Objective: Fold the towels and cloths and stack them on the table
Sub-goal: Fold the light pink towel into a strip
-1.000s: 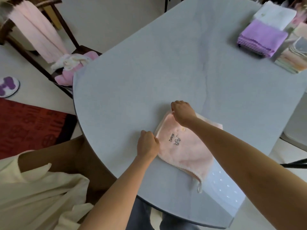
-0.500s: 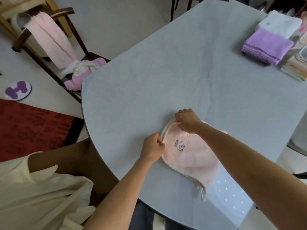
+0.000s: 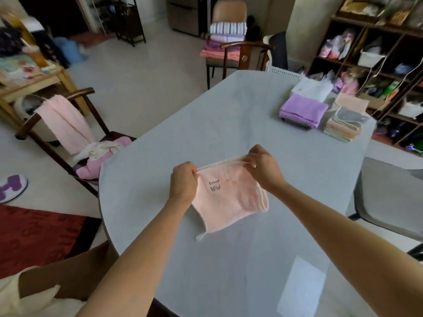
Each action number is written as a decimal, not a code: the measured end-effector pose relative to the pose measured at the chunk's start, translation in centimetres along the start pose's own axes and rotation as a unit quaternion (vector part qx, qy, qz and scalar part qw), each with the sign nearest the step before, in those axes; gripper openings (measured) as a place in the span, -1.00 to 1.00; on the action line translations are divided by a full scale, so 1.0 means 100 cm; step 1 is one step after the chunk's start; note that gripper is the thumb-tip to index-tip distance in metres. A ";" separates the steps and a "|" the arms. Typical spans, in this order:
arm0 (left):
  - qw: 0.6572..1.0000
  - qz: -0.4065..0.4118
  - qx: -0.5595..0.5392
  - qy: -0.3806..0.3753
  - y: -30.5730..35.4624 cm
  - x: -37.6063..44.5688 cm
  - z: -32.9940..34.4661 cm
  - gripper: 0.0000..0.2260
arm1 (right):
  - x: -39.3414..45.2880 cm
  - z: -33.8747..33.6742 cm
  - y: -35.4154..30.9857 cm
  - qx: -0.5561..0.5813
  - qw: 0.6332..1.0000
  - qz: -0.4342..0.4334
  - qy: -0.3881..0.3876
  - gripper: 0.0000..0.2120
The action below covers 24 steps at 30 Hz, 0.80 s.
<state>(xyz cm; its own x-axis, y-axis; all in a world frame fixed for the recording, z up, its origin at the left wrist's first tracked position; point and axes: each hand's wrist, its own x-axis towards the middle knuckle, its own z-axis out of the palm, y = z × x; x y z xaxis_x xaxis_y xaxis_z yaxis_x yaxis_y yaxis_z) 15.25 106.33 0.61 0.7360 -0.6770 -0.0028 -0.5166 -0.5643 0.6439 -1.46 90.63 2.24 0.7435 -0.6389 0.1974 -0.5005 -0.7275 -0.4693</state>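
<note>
The left hand [image 3: 184,180] and right hand [image 3: 263,171] each pinch one top corner of the folded pink cloth [image 3: 231,197], fingers curled tight over its upper edge. The cloth hangs below the fingers, above the grey table [image 3: 229,115].

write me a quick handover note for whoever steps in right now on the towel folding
Left hand and right hand each pinch a top corner of the folded pink cloth, held up over the grey table.
Done: purple stack, white cloth and mixed pastel stack sit folded at the table's far right.
Left: finish and stack this cloth; then the loose pile on the left chair seat and the pink towel over its arm.
</note>
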 end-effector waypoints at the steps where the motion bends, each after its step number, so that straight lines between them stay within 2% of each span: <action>1: 1.000 0.021 0.000 0.011 0.011 0.006 -0.006 -0.95 | -0.001 -0.012 0.000 0.010 1.000 0.000 0.027 -0.93; 6: 0.993 0.094 0.064 0.022 0.046 0.023 -0.023 -0.94 | -0.010 -0.051 -0.003 0.004 0.997 -0.036 0.073 -0.96; 8: 0.989 0.102 0.103 -0.017 0.053 0.025 -0.026 -0.92 | -0.014 -0.061 0.000 -0.017 0.997 -0.048 0.061 -0.97; 11: 0.972 0.113 0.166 -0.125 0.063 0.022 -0.029 -0.90 | -0.020 -0.071 0.004 -0.046 0.998 -0.045 0.009 -0.94; 13: 0.944 0.096 0.200 -0.245 0.070 0.016 -0.031 -0.87 | -0.024 -0.076 0.005 -0.057 0.996 -0.019 -0.067 -0.96; 15: 0.896 0.006 0.148 -0.420 0.075 0.007 -0.034 -0.85 | -0.026 -0.081 0.008 0.005 0.974 0.054 -0.221 -0.90; 17: 0.827 -0.107 0.065 -0.549 0.077 -0.003 -0.038 -0.88 | -0.028 -0.088 0.013 0.098 0.898 0.148 -0.402 -0.81; 18: 0.811 -0.127 0.046 -0.569 0.076 -0.006 -0.037 -0.89 | -0.030 -0.092 0.016 0.113 0.859 0.179 -0.465 -0.81; 19: 0.812 -0.131 0.038 -0.567 0.074 -0.008 -0.036 -0.89 | -0.031 -0.096 0.020 0.113 0.837 0.192 -0.500 -0.81; 20: 0.822 -0.130 0.030 -0.554 0.074 -0.010 -0.033 -0.87 | -0.031 -0.097 0.022 0.115 0.829 0.200 -0.509 -0.84; 22: 0.857 -0.108 0.046 -0.502 0.072 -0.011 -0.022 -0.78 | -0.034 -0.092 0.028 0.129 0.845 0.219 -0.471 -0.87; 24: 0.891 -0.049 0.115 -0.437 0.068 -0.009 -0.007 -0.73 | -0.037 -0.077 0.034 0.130 0.879 0.231 -0.395 -0.80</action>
<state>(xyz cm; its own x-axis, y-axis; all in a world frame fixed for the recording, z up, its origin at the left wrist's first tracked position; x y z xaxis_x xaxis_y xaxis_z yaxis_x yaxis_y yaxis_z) 11.39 103.49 5.53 0.2139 -0.6714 -0.7096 -0.6184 -0.6554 0.4336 -9.32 88.59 6.51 0.6142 -0.4029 -0.6786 -0.7888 -0.2881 -0.5429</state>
